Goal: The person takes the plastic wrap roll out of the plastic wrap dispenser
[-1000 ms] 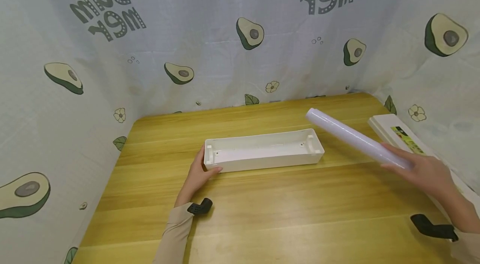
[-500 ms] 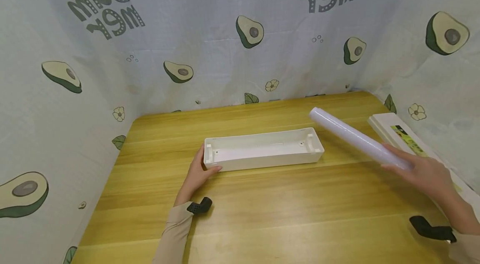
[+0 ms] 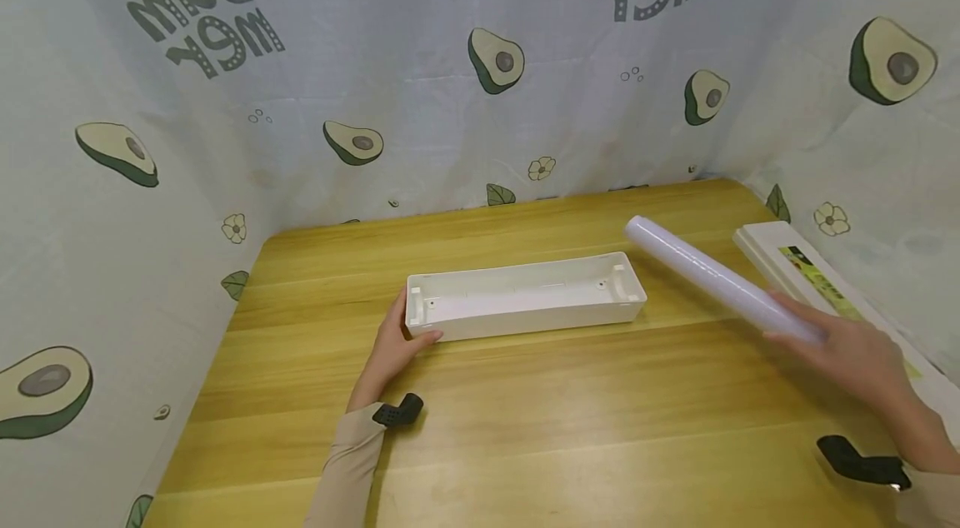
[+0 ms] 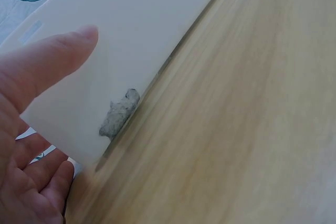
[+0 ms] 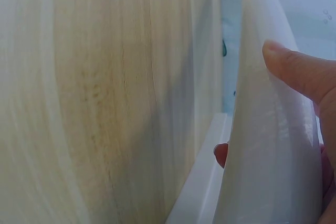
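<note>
A long white open-topped plastic box (image 3: 525, 323) sits on the table, with small end fittings inside. My left hand (image 3: 390, 351) grips its left end, the thumb lying on the front wall and the fingers around the end. In the left wrist view, a grey patch (image 4: 119, 115) marks the box's lower edge beneath the thumb (image 4: 52, 59). My right hand (image 3: 855, 357) holds the near end of a shiny whitish roll, apparently cling film (image 3: 705, 270), raised above the table and slanting up-left. From the right wrist, the thumb shows along the roll (image 5: 273, 140).
A long white lid-like piece (image 3: 765, 251) with a green and yellow label (image 3: 817, 278) lies along the table's right edge, partly behind my right hand. The wooden table (image 3: 525, 445) ends at an avocado-print curtain (image 3: 420, 95) at the back and sides.
The roll's far end has shifted slightly to the right, still in my right hand. My left hand keeps its grip on the box. The head view has tilted a little.
</note>
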